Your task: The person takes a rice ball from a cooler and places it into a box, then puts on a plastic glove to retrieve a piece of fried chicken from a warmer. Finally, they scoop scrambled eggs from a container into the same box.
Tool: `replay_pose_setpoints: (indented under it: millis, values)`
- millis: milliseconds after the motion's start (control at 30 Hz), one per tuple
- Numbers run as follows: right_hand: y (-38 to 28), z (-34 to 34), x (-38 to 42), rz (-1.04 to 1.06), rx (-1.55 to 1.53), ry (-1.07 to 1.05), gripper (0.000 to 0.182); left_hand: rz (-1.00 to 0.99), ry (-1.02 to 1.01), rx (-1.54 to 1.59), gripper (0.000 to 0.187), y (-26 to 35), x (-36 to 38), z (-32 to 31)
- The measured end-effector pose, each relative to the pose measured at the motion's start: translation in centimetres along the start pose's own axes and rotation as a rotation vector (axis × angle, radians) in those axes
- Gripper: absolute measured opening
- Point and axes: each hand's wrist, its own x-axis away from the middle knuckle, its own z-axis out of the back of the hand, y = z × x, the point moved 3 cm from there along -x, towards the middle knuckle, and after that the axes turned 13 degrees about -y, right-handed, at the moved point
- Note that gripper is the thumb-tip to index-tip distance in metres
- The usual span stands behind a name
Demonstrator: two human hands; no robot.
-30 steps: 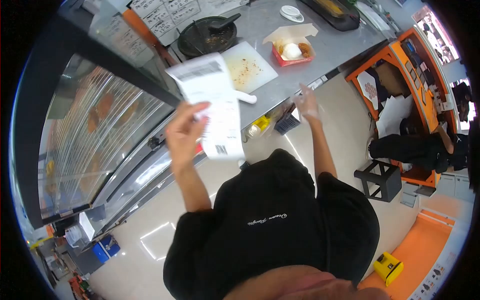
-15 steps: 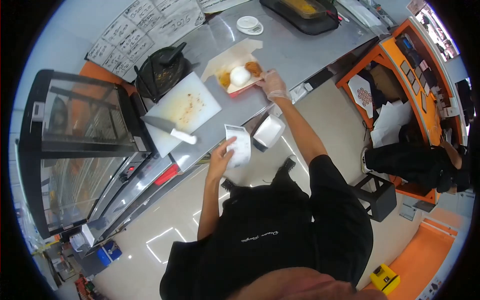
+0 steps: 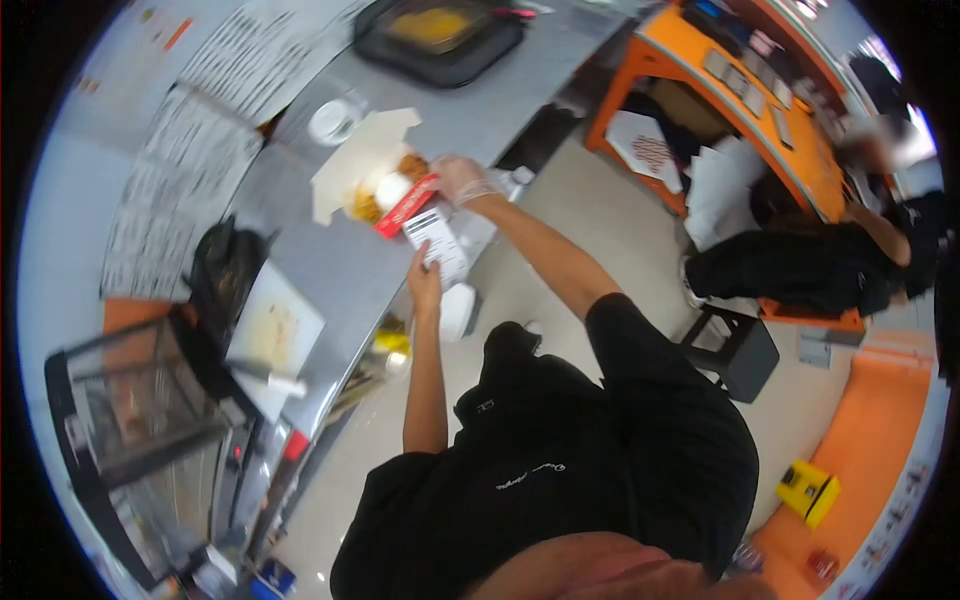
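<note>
In my left hand (image 3: 427, 283) is a printed paper receipt (image 3: 440, 248), pinched between the fingers. The receipt's upper end lies close to the front of a takeaway food box (image 3: 408, 208) with a red side and an open pale lid. A white rounded food, like rice or an egg (image 3: 392, 190), sits inside with brown fried pieces (image 3: 413, 166) and yellowish food (image 3: 366, 205). My right hand (image 3: 464, 181), in a clear plastic glove, grips the right end of the box. Its fingertips are partly hidden.
A cutting board (image 3: 280, 325) with a knife (image 3: 265, 375) lies on the metal counter, beside a dark pan (image 3: 228, 262) and a glass display warmer (image 3: 150, 410). A white scale (image 3: 335, 122) and black tray (image 3: 440, 60) stand farther back. Another person (image 3: 800, 255) is at the right.
The view has swung round. My left hand has brought the receipt up to the front of the box. The red side of the box now faces me more, with my right hand still at its end.
</note>
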Motion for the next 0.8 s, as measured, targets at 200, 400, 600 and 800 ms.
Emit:
replay_pose_setpoints:
  millis: [200,400,600,800]
  values:
    - [4.2,3.1,-3.0,-0.024,-0.002,-0.037,0.033,0.026,0.116,-0.411,0.046,4.4,-5.7,-5.0]
    - [9.8,3.4,-8.0,0.009,0.012,-0.041,0.033,-0.098,0.136,-0.694,0.047,4.9,-14.4,-9.8]
    - [12.4,5.8,-10.2,0.125,-0.062,-0.081,0.024,0.173,0.055,-0.748,0.052,7.3,-20.4,-11.5]
    - [15.0,5.4,-11.9,0.245,-0.262,-0.020,0.025,0.008,0.121,-0.864,0.048,6.6,-24.5,-12.4]
